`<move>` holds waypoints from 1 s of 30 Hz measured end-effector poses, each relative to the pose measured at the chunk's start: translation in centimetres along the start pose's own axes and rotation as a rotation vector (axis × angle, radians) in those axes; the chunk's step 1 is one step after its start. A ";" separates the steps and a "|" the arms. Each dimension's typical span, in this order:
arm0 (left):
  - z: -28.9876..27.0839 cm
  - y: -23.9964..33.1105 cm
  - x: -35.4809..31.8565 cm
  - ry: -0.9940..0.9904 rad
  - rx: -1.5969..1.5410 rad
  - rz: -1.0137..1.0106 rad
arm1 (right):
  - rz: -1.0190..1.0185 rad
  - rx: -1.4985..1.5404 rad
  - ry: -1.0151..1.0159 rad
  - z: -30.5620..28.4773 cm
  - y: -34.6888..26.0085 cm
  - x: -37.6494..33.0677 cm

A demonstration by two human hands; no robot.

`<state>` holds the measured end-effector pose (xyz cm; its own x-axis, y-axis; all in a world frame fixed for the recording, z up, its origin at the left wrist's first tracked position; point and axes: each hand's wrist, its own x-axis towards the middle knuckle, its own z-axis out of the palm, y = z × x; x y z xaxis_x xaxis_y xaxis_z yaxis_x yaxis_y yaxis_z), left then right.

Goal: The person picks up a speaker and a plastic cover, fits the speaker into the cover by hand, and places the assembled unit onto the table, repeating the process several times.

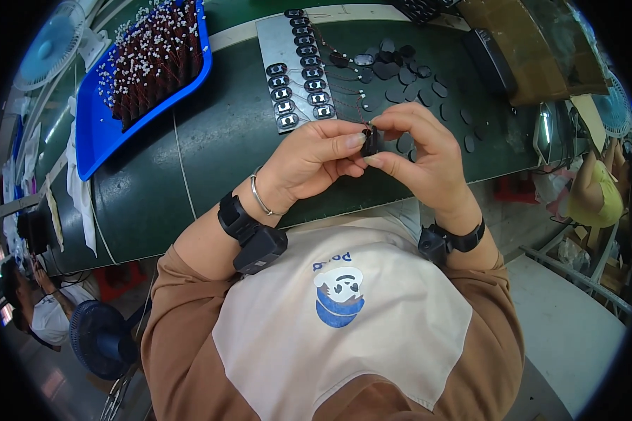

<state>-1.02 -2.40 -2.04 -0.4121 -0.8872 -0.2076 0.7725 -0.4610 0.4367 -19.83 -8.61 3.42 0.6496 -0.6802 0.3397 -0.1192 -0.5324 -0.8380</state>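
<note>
In front of my body, over the edge of the green table, a small black oval part (369,143) is pinched between both hands. My left hand (305,158) grips it from the left with thumb and fingers. From the right, the thumb and fingertips of my right hand (426,156) close on its other side. Just beyond my hands lies a pale metal plate (277,45) with two rows of black oval parts (307,51), thin wires running from them. Loose black oval pieces (404,76) lie scattered right of the plate.
A blue tray (91,151) at the far left holds many dark red wires with white connectors. At the back right are a black box (489,62) and a brown carton (541,63). Fans stand left and right. Other people are at both sides.
</note>
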 end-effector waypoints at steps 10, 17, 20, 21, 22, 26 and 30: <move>0.0 -0.1 0.1 0.003 0.048 0.010 | 0.023 -0.073 -0.016 0.0 -0.6 -0.2; 0.0 -0.2 0.1 0.019 0.094 -0.001 | 0.022 -0.100 -0.006 0.3 -0.5 -0.6; 0.5 -0.1 0.1 0.058 0.097 -0.001 | 0.022 -0.112 -0.004 0.3 -0.5 -0.6; 0.6 -0.1 0.1 0.077 0.098 -0.002 | 0.022 -0.118 -0.005 0.3 -0.5 -0.6; 0.7 -0.1 0.1 0.076 0.098 -0.002 | 0.022 -0.123 -0.005 0.3 -0.5 -0.6; 0.8 -0.2 0.0 0.084 0.105 0.013 | 0.013 -0.134 0.004 0.3 -0.6 -0.6; 0.8 -0.3 -0.1 0.072 0.090 0.019 | 0.000 -0.141 0.013 0.3 -0.7 -0.7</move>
<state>-1.58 -2.23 -1.43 -0.3596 -0.8962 -0.2598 0.7316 -0.4436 0.5177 -19.99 -7.64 3.65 0.6403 -0.6858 0.3460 -0.2240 -0.5975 -0.7699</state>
